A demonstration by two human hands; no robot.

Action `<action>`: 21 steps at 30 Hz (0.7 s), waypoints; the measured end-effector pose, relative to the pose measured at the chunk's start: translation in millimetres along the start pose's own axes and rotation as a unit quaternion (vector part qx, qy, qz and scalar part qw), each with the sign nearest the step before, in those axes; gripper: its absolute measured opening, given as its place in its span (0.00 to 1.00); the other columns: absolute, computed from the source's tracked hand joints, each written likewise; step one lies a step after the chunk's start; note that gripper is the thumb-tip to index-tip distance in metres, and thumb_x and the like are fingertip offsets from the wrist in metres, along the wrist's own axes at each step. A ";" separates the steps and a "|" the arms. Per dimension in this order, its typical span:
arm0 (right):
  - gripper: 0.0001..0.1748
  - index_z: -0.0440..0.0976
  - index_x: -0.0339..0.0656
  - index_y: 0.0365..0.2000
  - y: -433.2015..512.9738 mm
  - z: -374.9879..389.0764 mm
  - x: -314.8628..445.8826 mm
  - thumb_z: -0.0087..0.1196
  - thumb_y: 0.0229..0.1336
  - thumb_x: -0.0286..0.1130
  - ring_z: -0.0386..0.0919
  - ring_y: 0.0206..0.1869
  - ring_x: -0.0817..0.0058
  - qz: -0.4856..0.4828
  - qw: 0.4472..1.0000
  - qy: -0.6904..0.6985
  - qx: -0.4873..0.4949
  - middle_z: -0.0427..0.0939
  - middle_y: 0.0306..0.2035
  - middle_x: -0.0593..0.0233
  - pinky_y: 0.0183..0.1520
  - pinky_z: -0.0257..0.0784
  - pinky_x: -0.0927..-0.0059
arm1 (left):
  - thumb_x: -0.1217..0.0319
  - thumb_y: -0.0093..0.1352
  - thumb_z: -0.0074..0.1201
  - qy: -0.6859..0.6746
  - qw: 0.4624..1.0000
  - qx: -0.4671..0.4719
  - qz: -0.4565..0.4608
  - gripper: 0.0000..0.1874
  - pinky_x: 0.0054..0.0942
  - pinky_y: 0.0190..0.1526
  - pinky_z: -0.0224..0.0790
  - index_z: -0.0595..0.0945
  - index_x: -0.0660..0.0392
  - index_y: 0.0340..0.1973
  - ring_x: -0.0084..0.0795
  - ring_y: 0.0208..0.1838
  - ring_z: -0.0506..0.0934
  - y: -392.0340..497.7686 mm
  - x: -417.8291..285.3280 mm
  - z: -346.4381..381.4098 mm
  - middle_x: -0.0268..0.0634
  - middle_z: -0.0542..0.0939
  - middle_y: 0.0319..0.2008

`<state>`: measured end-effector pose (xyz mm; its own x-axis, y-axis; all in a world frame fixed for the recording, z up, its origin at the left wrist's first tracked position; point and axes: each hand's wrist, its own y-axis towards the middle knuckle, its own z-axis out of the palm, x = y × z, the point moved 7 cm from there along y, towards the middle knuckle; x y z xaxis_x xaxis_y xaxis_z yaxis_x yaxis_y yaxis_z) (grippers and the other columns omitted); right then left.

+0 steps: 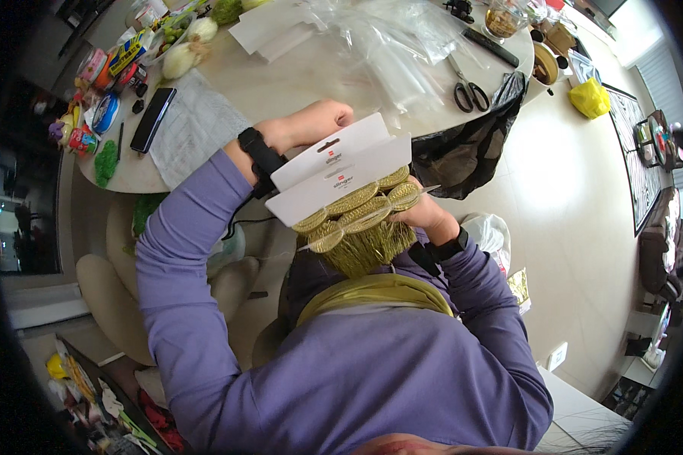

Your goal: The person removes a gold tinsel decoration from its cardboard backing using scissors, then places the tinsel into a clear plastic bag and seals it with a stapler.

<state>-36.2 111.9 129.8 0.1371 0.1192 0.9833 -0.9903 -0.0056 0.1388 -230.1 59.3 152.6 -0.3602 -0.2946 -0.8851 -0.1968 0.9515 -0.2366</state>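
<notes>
Two white header cards (341, 179), with a hang slot and printing, overlap in front of my chest. Below them sit flat loops of gold metallic braided trim (364, 214), crossed by a clear strip. Gold fringe (367, 247) hangs beneath the loops. My right hand (425, 213) grips the right end of this bundle, its fingertips partly hidden by the gold loops. Above the cards, near the table edge, is my left hand (319, 121). Its fingers curl inward and are mostly hidden, so whether they hold anything is unclear.
On the round table (227, 74) lie clear plastic bags (375, 51), black-handled scissors (471, 96), a phone (153, 119) and a white cloth (196, 125). A black plastic bag (467, 156) hangs at the right edge. Several jars and packets crowd the left side.
</notes>
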 end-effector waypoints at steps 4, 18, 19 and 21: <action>0.38 0.68 0.34 0.55 -10.0 -10.1 -28.0 0.71 0.41 0.19 0.73 0.53 0.78 0.040 0.996 0.047 -0.071 0.77 0.53 0.66 0.60 0.68 0.71 | 0.66 0.67 0.61 0.049 0.997 0.017 -0.055 0.11 0.25 0.28 0.66 0.76 0.60 0.32 0.18 0.28 0.73 -6.8 -12.1 -12.5 0.31 0.78 0.25; 0.23 0.74 0.31 0.49 -15.6 -17.8 -31.6 0.64 0.51 0.19 0.75 0.48 0.78 0.094 0.985 0.002 -0.148 0.81 0.47 0.65 0.54 0.69 0.72 | 0.65 0.71 0.54 0.135 0.988 -0.049 -0.062 0.12 0.27 0.23 0.66 0.80 0.62 0.39 0.23 0.19 0.74 -16.3 -68.3 -35.1 0.34 0.77 0.19; 0.23 0.74 0.31 0.49 -14.5 -16.2 -29.7 0.64 0.51 0.19 0.75 0.48 0.79 0.091 0.985 0.003 -0.145 0.81 0.46 0.65 0.54 0.69 0.72 | 0.65 0.71 0.54 0.156 0.985 -0.052 -0.052 0.11 0.28 0.24 0.66 0.81 0.62 0.38 0.25 0.19 0.74 -18.2 -75.8 -38.2 0.36 0.77 0.19; 0.22 0.74 0.31 0.49 -11.5 -12.5 -24.2 0.64 0.51 0.19 0.75 0.47 0.79 0.085 0.987 0.003 -0.139 0.81 0.46 0.66 0.53 0.70 0.73 | 0.66 0.70 0.54 0.218 0.974 -0.065 0.000 0.11 0.31 0.26 0.67 0.83 0.62 0.37 0.31 0.21 0.76 -19.6 -84.8 -42.4 0.40 0.79 0.20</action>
<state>-28.5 121.5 102.9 -0.0301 0.1464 0.9888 -0.9670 0.2460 -0.0659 -234.3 61.9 249.3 -0.7078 -0.3312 -0.6239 -0.3005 0.9405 -0.1584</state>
